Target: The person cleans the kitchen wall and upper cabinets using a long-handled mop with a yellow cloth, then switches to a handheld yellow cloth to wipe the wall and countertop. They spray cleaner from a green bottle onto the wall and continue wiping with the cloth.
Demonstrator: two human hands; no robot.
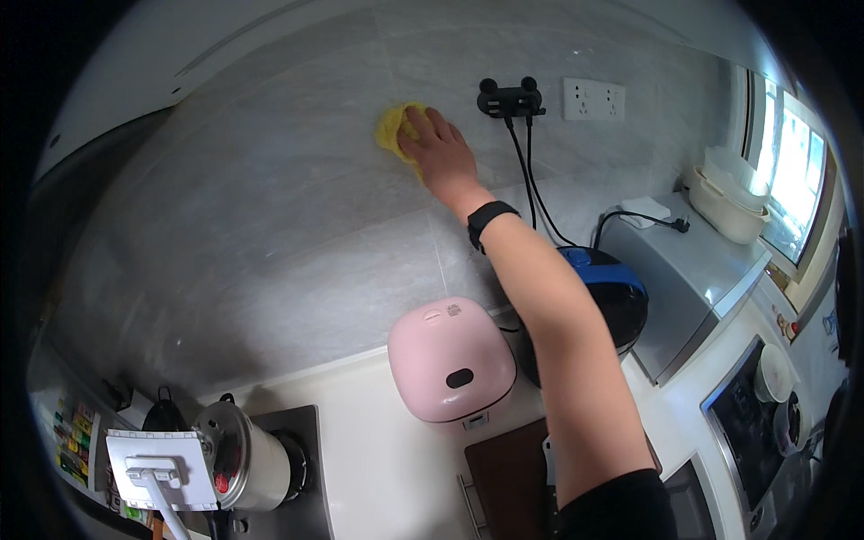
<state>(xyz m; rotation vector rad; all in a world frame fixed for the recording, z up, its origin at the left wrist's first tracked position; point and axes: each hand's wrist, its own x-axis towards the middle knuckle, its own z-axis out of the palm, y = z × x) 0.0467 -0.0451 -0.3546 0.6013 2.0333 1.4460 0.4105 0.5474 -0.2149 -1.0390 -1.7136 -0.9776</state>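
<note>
My right hand [445, 155] presses a yellow cloth [392, 131] against the grey tiled wall [297, 180]. The fingers are bent over the cloth, and part of it is hidden beneath them. A black band [489, 222] circles my right wrist. To the right of the hand, a black socket strip [509, 99] on the wall has two black cords [525, 171] running down from it. Below my forearm stands a pink rice cooker [453, 362] on the white counter [355, 432]. My left hand is out of the picture.
A pot [256, 463] stands on the stove at lower left, behind a white flat panel on a handle [162, 463]. A black and blue appliance [612, 292] is partly hidden by my arm. Rightward are a silver cabinet [688, 270], pale containers [731, 198] and a white wall socket [594, 100].
</note>
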